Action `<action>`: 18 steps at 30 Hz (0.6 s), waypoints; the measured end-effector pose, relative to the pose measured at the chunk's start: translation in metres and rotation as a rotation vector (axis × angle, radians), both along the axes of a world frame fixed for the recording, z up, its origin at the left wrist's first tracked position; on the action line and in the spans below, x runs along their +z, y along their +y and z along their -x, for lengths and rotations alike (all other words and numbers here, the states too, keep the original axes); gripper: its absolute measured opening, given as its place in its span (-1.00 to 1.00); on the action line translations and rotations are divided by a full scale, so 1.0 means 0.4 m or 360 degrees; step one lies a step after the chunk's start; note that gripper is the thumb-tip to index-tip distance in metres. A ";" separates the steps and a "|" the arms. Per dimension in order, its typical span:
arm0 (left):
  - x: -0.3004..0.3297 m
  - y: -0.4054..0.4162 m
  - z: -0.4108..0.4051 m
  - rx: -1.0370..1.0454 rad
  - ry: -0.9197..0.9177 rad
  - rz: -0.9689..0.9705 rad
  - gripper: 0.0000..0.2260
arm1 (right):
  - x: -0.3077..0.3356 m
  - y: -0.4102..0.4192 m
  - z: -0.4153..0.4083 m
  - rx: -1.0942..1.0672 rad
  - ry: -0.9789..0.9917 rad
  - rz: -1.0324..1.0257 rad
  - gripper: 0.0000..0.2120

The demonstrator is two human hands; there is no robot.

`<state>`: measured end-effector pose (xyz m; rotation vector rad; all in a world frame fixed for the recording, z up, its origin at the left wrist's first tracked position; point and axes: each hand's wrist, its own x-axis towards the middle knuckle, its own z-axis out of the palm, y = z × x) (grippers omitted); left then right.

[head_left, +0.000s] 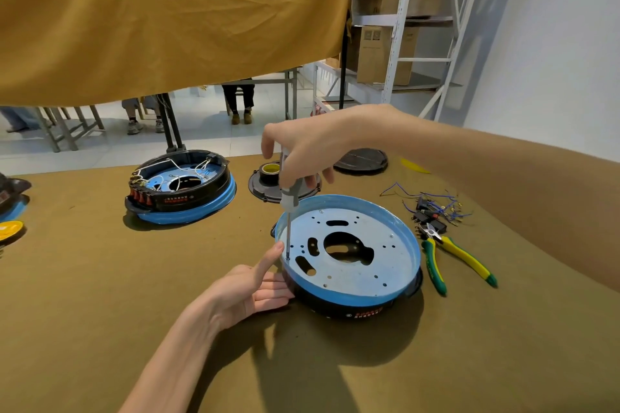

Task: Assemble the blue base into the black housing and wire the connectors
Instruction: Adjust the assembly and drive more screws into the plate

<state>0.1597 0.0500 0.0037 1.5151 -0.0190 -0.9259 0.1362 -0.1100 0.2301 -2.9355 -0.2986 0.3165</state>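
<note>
Driving a screw, looks like: right hand (302, 151) grips the screwdriver (288, 211) by its handle, shaft near vertical, tip down at about 9 o'clock on the blue base (349, 248), which already sits on the black housing (355, 307). Left hand (250, 288) is closest, fingers loosely steadying the rim, index finger beside the tip.

The blue base (349, 245) in its black housing (352, 307) sits mid-table. Just to its right lie the pliers (453, 255) and a tangle of wires (432, 208), crowding that side. Behind it stand a dark disc with tape (268, 178) and a lid (362, 161). A second unit (181, 188) sits well apart at far left. Bare cloth (134, 278) lies open to the left and front. A hanging sheet (167, 10) closes off the space above the far edge.
</note>
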 end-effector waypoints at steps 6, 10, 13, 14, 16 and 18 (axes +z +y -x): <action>0.015 0.007 -0.004 -0.0105 0.0008 -0.0046 -0.13 | 0.001 0.006 0.005 -0.0022 -0.0074 0.0125 -0.57; 0.024 0.011 -0.007 -0.0288 -0.0028 -0.0137 -0.08 | 0.012 -0.004 0.013 0.0021 -0.0063 0.0062 -0.64; 0.026 0.012 -0.007 -0.0362 -0.0057 -0.0192 -0.07 | 0.001 -0.006 0.018 0.0004 -0.0161 0.0146 -0.59; 0.026 0.011 -0.006 -0.0367 -0.0064 -0.0199 -0.08 | 0.001 -0.010 0.021 0.0005 -0.0095 0.0074 -0.59; 0.025 0.011 -0.004 -0.0360 -0.0076 -0.0203 -0.08 | 0.008 -0.018 0.026 0.0013 0.0003 -0.0061 -0.57; 0.024 0.010 -0.002 -0.0352 -0.0088 -0.0207 -0.08 | 0.002 -0.025 0.024 0.0006 -0.0111 0.0002 -0.62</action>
